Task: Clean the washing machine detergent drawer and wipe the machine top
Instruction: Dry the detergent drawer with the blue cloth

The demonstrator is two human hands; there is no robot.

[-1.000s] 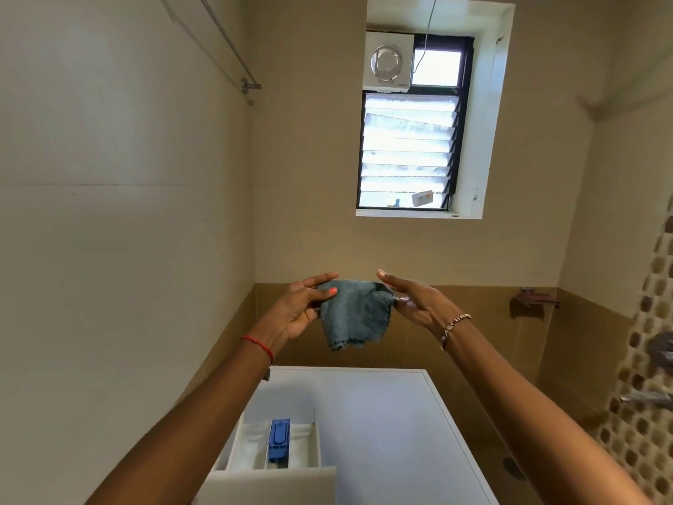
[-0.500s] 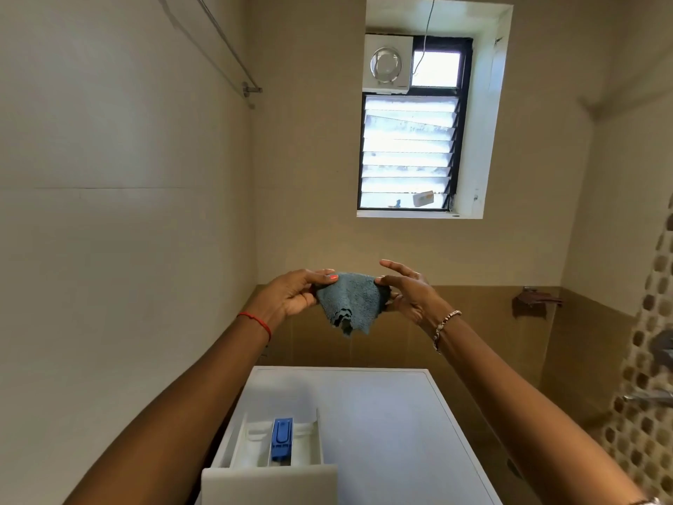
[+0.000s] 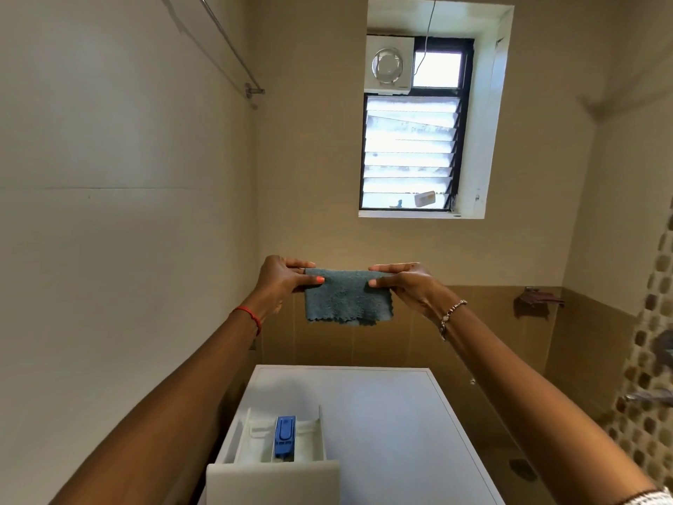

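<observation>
A small blue-grey cloth (image 3: 347, 300) hangs spread flat in the air, high above the machine. My left hand (image 3: 282, 280) pinches its upper left corner and my right hand (image 3: 404, 284) pinches its upper right corner. Below stands the white washing machine, its flat top (image 3: 386, 413) facing me. The white detergent drawer (image 3: 273, 468) is pulled out at the front left, with a blue insert (image 3: 285, 436) in its middle compartment.
A beige wall runs close along the machine's left side, with a metal rail (image 3: 233, 56) high up. A louvred window (image 3: 411, 151) with an exhaust fan sits in the back wall. Taps (image 3: 644, 397) stick out from the mosaic wall at the right.
The cloth was bunched between my hands before. My hands have moved apart and stretched it out flat.
</observation>
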